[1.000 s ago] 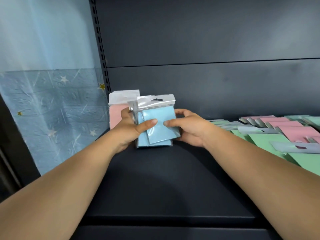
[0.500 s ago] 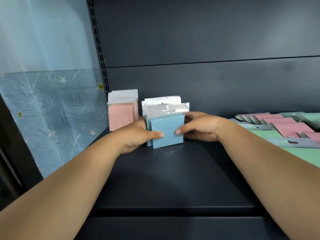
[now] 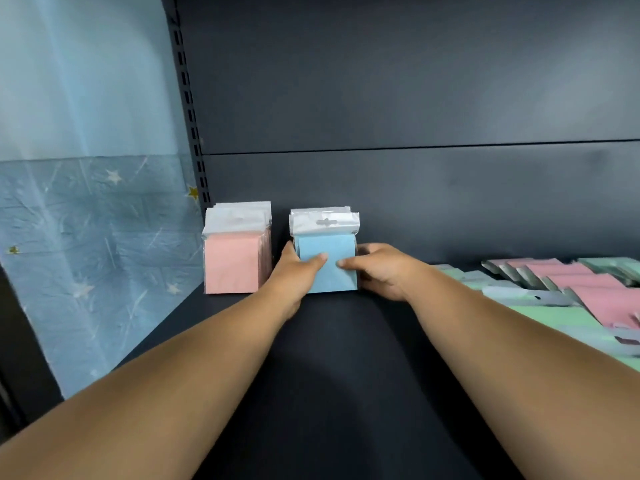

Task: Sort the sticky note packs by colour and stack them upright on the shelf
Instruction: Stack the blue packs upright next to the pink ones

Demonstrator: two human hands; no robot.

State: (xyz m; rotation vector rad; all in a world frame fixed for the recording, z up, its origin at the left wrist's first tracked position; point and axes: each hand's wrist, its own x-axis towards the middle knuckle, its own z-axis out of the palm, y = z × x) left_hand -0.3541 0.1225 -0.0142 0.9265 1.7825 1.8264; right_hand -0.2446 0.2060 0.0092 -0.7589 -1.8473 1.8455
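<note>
Head view showed the blue packs (image 3: 327, 261), tilted and loose a second earlier, now squared upright just right of the pink stack (image 3: 235, 252) (against the shelf's back), left hand (image 3: 294, 271) and right hand (image 3: 379, 270) gripping their sides, thumbs across the front, so blue looked sorted.

The blue packs (image 3: 327, 263) stand upright at the back of the dark shelf (image 3: 332, 375), beside the upright pink packs (image 3: 235, 263). Loose pink and green packs (image 3: 568, 289) lie flat at right.
</note>
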